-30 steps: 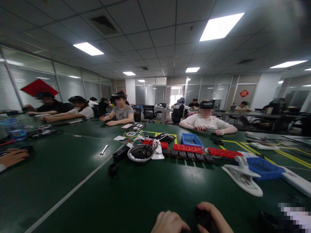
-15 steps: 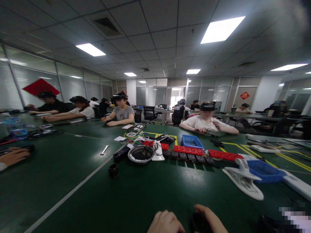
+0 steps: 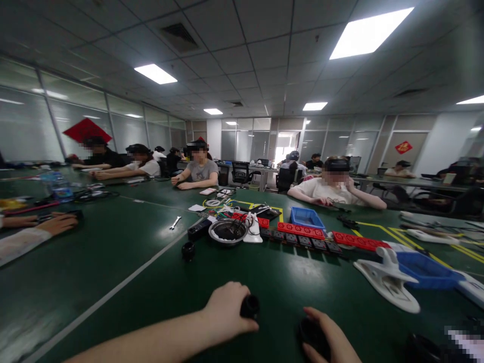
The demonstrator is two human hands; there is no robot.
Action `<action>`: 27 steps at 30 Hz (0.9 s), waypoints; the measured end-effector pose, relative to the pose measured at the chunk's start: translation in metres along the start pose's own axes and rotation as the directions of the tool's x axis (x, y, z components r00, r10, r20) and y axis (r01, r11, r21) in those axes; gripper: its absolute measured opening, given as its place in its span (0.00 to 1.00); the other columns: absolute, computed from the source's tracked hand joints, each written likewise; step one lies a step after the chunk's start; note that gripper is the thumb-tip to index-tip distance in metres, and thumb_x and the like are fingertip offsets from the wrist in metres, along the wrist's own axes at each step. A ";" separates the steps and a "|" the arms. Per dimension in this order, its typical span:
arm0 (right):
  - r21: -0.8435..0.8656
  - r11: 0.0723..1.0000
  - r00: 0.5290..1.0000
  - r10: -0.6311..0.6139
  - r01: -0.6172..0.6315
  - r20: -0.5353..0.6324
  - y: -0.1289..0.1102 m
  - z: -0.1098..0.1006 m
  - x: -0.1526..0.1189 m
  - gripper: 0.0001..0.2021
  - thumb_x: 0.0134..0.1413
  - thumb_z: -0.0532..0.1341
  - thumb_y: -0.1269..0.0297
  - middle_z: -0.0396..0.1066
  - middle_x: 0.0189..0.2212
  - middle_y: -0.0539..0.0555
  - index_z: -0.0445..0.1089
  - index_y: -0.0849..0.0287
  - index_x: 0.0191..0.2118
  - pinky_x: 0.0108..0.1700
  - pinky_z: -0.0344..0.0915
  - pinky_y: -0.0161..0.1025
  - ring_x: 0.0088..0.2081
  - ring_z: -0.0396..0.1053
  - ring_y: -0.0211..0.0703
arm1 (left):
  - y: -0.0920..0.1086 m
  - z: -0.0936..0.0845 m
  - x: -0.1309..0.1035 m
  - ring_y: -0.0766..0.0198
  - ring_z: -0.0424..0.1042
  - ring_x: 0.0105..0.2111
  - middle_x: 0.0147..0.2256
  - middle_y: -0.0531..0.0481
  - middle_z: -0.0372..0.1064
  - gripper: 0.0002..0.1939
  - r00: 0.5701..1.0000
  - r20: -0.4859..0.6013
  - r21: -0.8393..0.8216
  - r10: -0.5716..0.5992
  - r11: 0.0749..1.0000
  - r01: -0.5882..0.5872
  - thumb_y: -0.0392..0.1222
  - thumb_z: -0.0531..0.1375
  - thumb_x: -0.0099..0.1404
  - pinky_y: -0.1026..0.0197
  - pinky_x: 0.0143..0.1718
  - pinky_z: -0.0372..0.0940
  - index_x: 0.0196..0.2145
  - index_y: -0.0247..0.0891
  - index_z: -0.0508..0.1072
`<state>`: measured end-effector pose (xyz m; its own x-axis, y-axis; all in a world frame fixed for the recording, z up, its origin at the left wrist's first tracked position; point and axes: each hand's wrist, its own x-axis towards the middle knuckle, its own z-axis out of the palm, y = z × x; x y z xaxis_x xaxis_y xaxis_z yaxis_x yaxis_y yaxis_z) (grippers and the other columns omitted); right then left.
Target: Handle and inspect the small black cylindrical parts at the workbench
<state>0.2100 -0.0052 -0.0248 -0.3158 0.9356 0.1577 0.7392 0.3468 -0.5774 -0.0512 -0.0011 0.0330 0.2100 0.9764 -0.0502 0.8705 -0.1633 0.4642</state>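
Low in the middle of the head view, my left hand (image 3: 229, 311) grips a small black cylindrical part (image 3: 250, 306) with an opening facing the camera. To its right, my right hand (image 3: 329, 337) is wrapped round a larger dark round part (image 3: 313, 337). The two parts are apart, above or on the green table. Another black round piece (image 3: 188, 251) stands farther left on the table, and a metal bowl (image 3: 228, 232) with dark contents lies beyond it.
Red sockets (image 3: 300, 230) and black sockets run across the table. A white clamp base (image 3: 387, 282) stands right, beside a blue tray (image 3: 429, 271). A wrench (image 3: 175, 223) lies left. Another person's hand (image 3: 62, 222) rests at far left; people sit around.
My left hand has moved up and left, away from my right hand, and the small black part now shows in it. The camera view has shifted slightly left.
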 end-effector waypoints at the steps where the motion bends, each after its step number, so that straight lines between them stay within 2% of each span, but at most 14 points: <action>1: -0.011 1.000 1.000 0.003 -0.003 -0.007 -0.001 0.000 -0.001 0.25 0.46 0.54 0.61 0.64 0.49 0.65 0.60 0.68 0.51 0.53 0.59 0.46 0.51 0.62 0.52 | -0.011 -0.004 0.001 0.52 0.68 0.38 0.38 0.48 0.69 0.21 0.999 -0.014 -0.006 -0.039 0.999 0.039 0.50 0.66 0.47 0.56 0.34 0.63 0.39 0.41 0.71; 6: -0.004 1.000 1.000 0.003 -0.003 -0.013 -0.004 -0.001 -0.002 0.24 0.47 0.53 0.61 0.65 0.48 0.62 0.61 0.66 0.51 0.53 0.59 0.44 0.51 0.62 0.51 | -0.055 -0.022 0.000 0.54 0.71 0.32 0.33 0.49 0.71 0.20 0.983 -0.014 0.003 -0.184 0.983 0.184 0.51 0.62 0.51 0.63 0.25 0.63 0.40 0.40 0.69; 15: 0.038 0.999 1.000 0.002 -0.001 -0.031 -0.008 -0.001 -0.002 0.23 0.47 0.53 0.60 0.65 0.48 0.63 0.60 0.64 0.50 0.53 0.57 0.49 0.50 0.62 0.52 | -0.090 -0.035 0.004 0.52 0.71 0.36 0.36 0.47 0.71 0.21 0.956 -0.112 0.105 -0.272 0.953 0.284 0.56 0.58 0.53 0.62 0.28 0.62 0.39 0.40 0.68; 18: 0.047 0.999 0.999 -0.007 0.009 -0.043 -0.006 0.000 -0.002 0.22 0.46 0.54 0.61 0.65 0.47 0.63 0.60 0.63 0.49 0.53 0.57 0.50 0.50 0.62 0.52 | -0.092 -0.039 0.006 0.51 0.71 0.38 0.37 0.44 0.71 0.26 0.943 -0.145 0.130 -0.298 0.940 0.317 0.58 0.58 0.53 0.62 0.28 0.62 0.43 0.37 0.65; 21: 0.047 0.999 0.998 -0.001 0.004 -0.057 -0.004 0.002 -0.004 0.23 0.47 0.54 0.61 0.65 0.47 0.63 0.58 0.64 0.50 0.52 0.58 0.51 0.50 0.62 0.52 | -0.084 -0.044 -0.005 0.50 0.71 0.36 0.37 0.40 0.70 0.33 0.932 -0.168 0.155 -0.321 0.925 0.347 0.61 0.56 0.53 0.60 0.28 0.63 0.47 0.33 0.62; 24: 0.055 0.999 0.996 0.007 -0.003 -0.085 -0.002 0.004 -0.005 0.24 0.47 0.54 0.61 0.65 0.45 0.62 0.57 0.64 0.51 0.52 0.58 0.49 0.49 0.63 0.51 | -0.070 -0.047 -0.026 0.48 0.71 0.31 0.32 0.40 0.70 0.29 0.939 -0.142 0.213 -0.314 0.916 0.339 0.64 0.52 0.54 0.57 0.26 0.62 0.38 0.33 0.68; 27: 0.062 0.998 0.996 -0.003 0.009 -0.093 -0.003 0.003 -0.004 0.24 0.46 0.55 0.61 0.65 0.45 0.60 0.58 0.63 0.51 0.51 0.59 0.48 0.48 0.63 0.50 | -0.057 -0.042 -0.043 0.54 0.70 0.31 0.30 0.48 0.70 0.21 0.979 -0.054 0.249 -0.197 0.947 0.204 0.61 0.52 0.57 0.58 0.28 0.62 0.32 0.40 0.70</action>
<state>0.2070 -0.0103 -0.0263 -0.2608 0.9367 0.2335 0.6979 0.3501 -0.6249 -0.1284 -0.0275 0.0457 0.0100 0.9957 -0.0925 0.9778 0.0096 0.2094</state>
